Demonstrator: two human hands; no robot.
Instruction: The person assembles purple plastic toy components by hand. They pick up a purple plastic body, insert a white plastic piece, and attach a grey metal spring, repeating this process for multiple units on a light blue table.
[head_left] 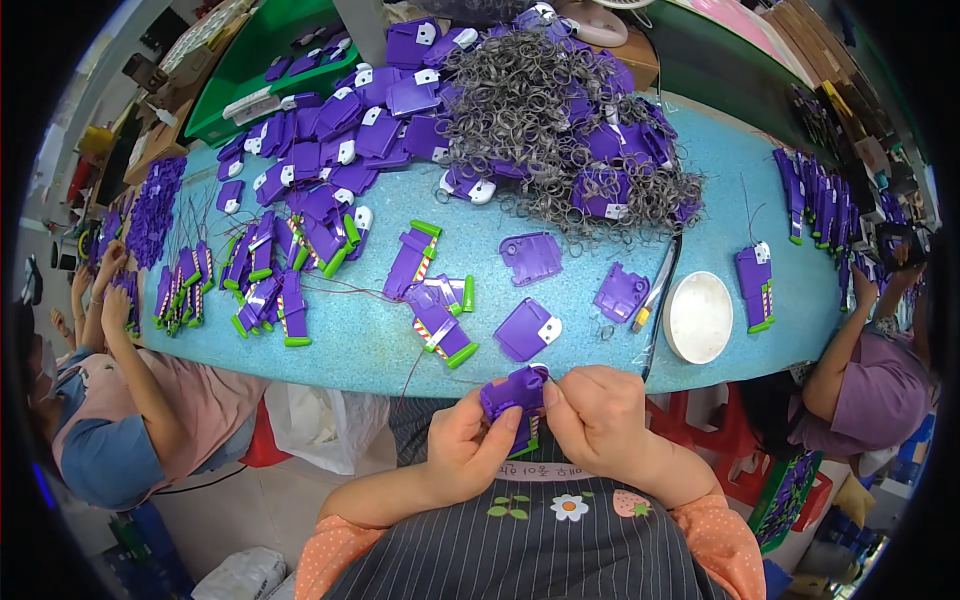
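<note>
My left hand point(468, 435) grips a purple plastic wing piece point(512, 392) with a green-tipped part hanging below it, just in front of the table edge. Close beside it, my right hand point(598, 412) is closed with thumb and fingers pinched at the piece's upper right corner; anything small between them is hidden. On the table ahead lie a purple panel with a white corner point(527, 330), an open purple shell point(531, 258) and another shell point(622, 293). To their left rest assembled purple wings with green tips and striped edges point(437, 320).
A tangled heap of grey wire rings point(540, 110) covers purple panels at the back. More panels point(330, 130) pile up left of it, near a green crate point(225, 105). A white bowl point(698, 318) and a yellow-handled cutter point(643, 315) lie to the right. People sit at both sides.
</note>
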